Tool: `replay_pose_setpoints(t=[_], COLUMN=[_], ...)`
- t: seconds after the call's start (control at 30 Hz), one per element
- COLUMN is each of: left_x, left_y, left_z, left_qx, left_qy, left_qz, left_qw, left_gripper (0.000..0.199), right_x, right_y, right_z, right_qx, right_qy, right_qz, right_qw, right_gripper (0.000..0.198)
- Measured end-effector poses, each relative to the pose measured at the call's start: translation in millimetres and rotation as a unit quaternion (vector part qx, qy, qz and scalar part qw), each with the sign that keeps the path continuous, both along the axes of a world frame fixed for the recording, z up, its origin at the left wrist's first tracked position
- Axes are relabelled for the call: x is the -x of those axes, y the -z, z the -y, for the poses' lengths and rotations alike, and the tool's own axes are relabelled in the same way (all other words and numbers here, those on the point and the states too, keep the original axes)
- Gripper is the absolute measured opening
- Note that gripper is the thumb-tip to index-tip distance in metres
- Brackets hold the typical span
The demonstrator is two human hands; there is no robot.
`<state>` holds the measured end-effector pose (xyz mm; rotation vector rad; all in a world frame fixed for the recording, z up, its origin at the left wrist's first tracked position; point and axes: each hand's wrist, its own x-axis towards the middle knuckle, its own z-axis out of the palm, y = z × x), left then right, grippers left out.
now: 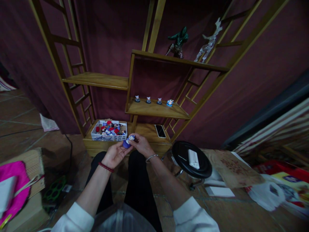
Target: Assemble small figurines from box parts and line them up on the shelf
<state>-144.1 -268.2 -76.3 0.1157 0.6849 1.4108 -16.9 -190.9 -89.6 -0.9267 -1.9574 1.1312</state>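
Observation:
Between my two hands is a small purple-and-white figurine (129, 141), held above my lap in front of the shelf. My left hand (116, 154) grips its purple base from below, palm turned up. The fingers of my right hand (143, 145) close on its upper right side. Just beyond my left hand, a white patterned box (108, 137) holds many small red, blue and white figurines (111, 129). On the middle shelf several small figurines stand in a row, with a blue-based one (170, 102) at the right end.
A phone (160, 131) lies on the low shelf board. The wooden shelf (156, 111) also carries a green figure (180, 42) and a clear deer statue (209, 43) higher up. To my right stands a black stool (178, 154) with a white object (193, 159) on it.

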Motion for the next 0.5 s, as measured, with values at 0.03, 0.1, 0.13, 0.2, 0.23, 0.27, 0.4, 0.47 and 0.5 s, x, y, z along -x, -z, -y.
replay_pose_setpoints(t=[0.03, 0.1, 0.13, 0.2, 0.23, 0.27, 0.4, 0.47, 0.5], left_x=[0.0, 0.1, 0.2, 0.5, 0.6, 0.8, 1.9, 2.4, 2.6], left_y=[-0.7, -2.6, -3.7, -5.4, -5.8, -5.9, -2.7, -0.1, 1.1], left_z=[0.2, 0.8, 1.2, 2.0, 2.3, 2.6, 2.9, 2.8, 2.8], left_qx=[0.002, 0.005, 0.006, 0.003, 0.002, 0.001, 0.0, -0.005, -0.006], left_qy=[0.002, 0.005, 0.006, 0.007, 0.008, 0.009, 0.016, 0.017, 0.016], left_qz=[0.001, 0.003, 0.004, 0.004, 0.004, 0.004, 0.009, 0.012, 0.014], left_qw=[1.0, 1.0, 1.0, 1.0, 1.0, 1.0, 1.0, 1.0, 1.0], left_gripper=[0.017, 0.019, 0.02, 0.021, 0.021, 0.022, 0.021, 0.021, 0.02], right_x=[-0.2, -0.7, -0.8, -0.9, -0.8, -0.6, -0.2, -0.4, -0.6], right_y=[0.2, 1.3, 2.2, 4.4, 5.5, 6.3, 6.5, 5.6, 5.3], right_z=[0.0, 0.0, -0.1, -0.7, -1.1, -1.5, -2.6, -2.6, -2.6], right_qx=[-0.001, 0.0, 0.0, 0.001, 0.003, 0.005, 0.009, 0.008, 0.008], right_qy=[-0.001, -0.004, -0.005, -0.003, -0.002, -0.001, -0.008, -0.012, -0.012], right_qz=[-0.001, -0.004, -0.005, -0.008, -0.01, -0.012, -0.01, -0.011, -0.012], right_qw=[1.0, 1.0, 1.0, 1.0, 1.0, 1.0, 1.0, 1.0, 1.0], right_gripper=[0.03, 0.031, 0.031, 0.031, 0.031, 0.031, 0.03, 0.03, 0.03])
